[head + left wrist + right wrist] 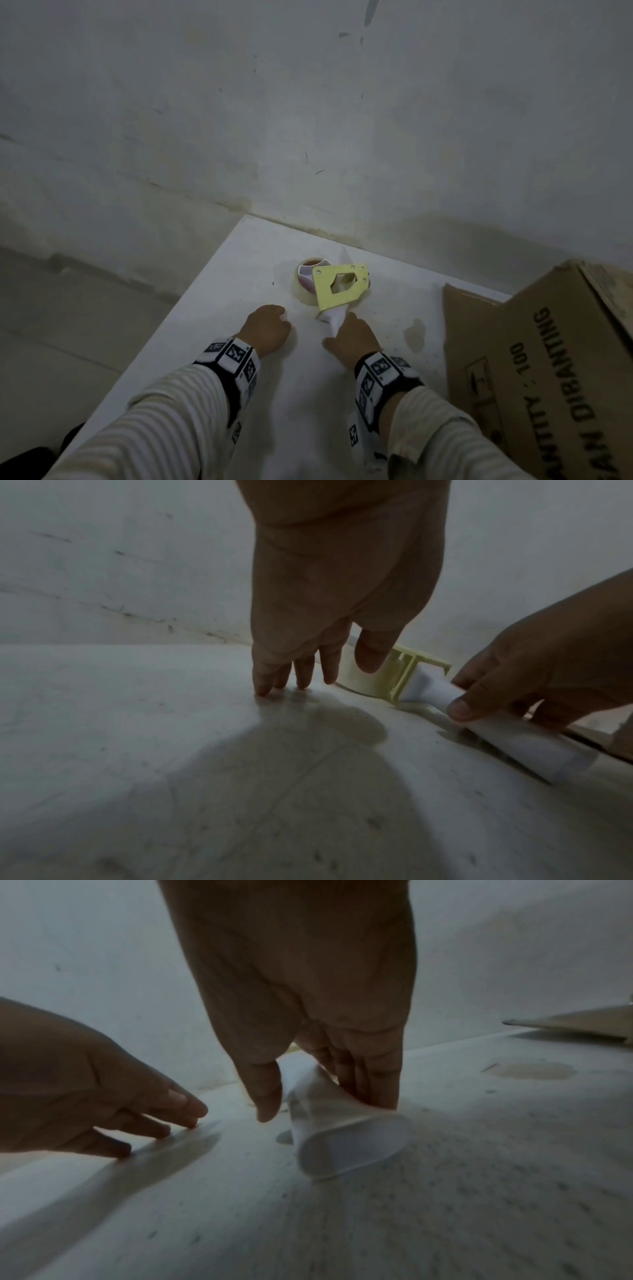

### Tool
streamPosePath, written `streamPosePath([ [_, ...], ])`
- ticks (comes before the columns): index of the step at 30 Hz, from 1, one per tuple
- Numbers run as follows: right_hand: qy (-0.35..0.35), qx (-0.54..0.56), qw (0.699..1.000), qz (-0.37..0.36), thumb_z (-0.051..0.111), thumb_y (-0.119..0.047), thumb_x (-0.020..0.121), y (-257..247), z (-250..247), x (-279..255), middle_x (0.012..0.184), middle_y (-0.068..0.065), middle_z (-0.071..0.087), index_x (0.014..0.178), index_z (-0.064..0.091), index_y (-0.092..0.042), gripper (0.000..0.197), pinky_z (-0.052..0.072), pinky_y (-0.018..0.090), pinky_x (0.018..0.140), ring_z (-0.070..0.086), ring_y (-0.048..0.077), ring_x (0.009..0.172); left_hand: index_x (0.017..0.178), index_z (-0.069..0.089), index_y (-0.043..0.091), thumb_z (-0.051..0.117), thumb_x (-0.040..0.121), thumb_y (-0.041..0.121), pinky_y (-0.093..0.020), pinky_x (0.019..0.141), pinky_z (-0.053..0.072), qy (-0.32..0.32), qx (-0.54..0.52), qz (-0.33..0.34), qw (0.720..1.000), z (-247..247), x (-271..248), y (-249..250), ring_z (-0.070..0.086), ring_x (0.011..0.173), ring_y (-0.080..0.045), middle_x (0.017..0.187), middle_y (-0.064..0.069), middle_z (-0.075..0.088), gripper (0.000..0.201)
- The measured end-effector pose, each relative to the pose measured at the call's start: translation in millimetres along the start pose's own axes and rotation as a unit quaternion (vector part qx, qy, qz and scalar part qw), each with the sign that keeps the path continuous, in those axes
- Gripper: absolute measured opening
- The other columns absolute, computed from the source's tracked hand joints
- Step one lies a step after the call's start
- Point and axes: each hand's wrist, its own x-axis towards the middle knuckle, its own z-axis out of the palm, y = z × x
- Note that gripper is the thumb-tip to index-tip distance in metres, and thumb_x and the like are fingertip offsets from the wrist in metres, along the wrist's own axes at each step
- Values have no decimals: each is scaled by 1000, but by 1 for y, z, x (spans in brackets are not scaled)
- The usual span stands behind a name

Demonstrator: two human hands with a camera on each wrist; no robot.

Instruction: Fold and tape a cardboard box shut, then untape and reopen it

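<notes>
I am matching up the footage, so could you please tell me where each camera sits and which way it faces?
Head: looks forward and down at the white table, tape dispenser and cardboard box; both striped sleeves and hands show.
Left wrist: looks along the left hand, fingertips on the table.
Right wrist: looks along the right hand pinching the dispenser's white handle.
Shared: each wrist view also catches the other hand.

White surface (pixel 212 329) speckled with small dark marks, a brownish dried stain (pixel 415 334) on it, scuffed grey-white wall (pixel 308 120) right behind, pale floor (pixel 51 308) off the left edge
</notes>
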Motion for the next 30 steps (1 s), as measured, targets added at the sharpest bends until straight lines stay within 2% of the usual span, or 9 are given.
streamPosePath([
  [5,38,39,998,15,53,-17,86,-5,2,4,132,17,47,122,44,-6,39,47,35,97,52,31,119,144,38,9,41,98,27,-29,116,19,-7,19,6,1000,-1,6,5,28,143,-23,154,-8,31,49],
  [10,24,69,997,-1,48,-23,90,-7,-32,-11,133,19,47,126,46,-2,42,44,33,94,49,33,120,134,46,0,38,100,20,-25,104,32,-25,17,14,999,-10,1,19,41,133,-26,145,-15,42,40],
  [13,22,141,990,-15,45,-20,92,-12,-74,-36,98,18,62,91,56,-6,19,43,25,66,59,28,80,136,44,0,35,102,22,-29,106,35,-23,-25,13,999,-17,-8,40,43,133,-28,143,-17,45,42],
  [15,15,217,976,7,46,-14,87,-15,-104,-55,65,12,50,70,48,-9,18,33,22,49,45,22,52,133,48,-3,32,102,26,-32,105,38,-26,-78,11,997,-22,-16,58,47,129,-31,139,-20,50,45],
  [17,2,288,958,12,46,-10,83,-16,-134,-76,62,9,39,74,45,-8,10,25,21,47,34,18,48,128,50,-5,29,102,35,-36,102,42,-32,-163,10,986,-24,-20,73,53,121,-34,134,-23,53,53],
  [21,-11,271,961,-46,54,-17,86,-10,-199,-121,63,8,40,83,48,-9,10,26,21,45,32,17,47,128,48,-3,24,99,51,-37,84,45,-68,-426,-7,902,-29,-37,108,57,97,-32,117,-20,58,66],
  [25,-41,227,970,-80,61,-23,89,10,-250,-156,62,8,51,92,54,-7,18,39,24,46,43,18,48,132,41,-6,16,96,59,-46,91,46,-147,-591,7,793,-39,-64,151,56,108,-39,121,-26,54,79],
  [27,-55,230,967,-95,59,-22,89,24,-264,-170,62,8,51,95,54,-7,17,41,25,47,44,18,46,122,48,-8,18,95,61,-48,88,49,-181,-650,27,738,-41,-79,172,59,106,-39,119,-28,56,79],
  [30,-72,241,961,-112,56,-21,92,47,-277,-190,61,7,50,98,52,-6,16,42,23,46,45,16,44,96,57,-4,28,98,52,-40,70,60,-203,-697,67,685,-39,-107,202,71,82,-33,89,-23,71,63],
])
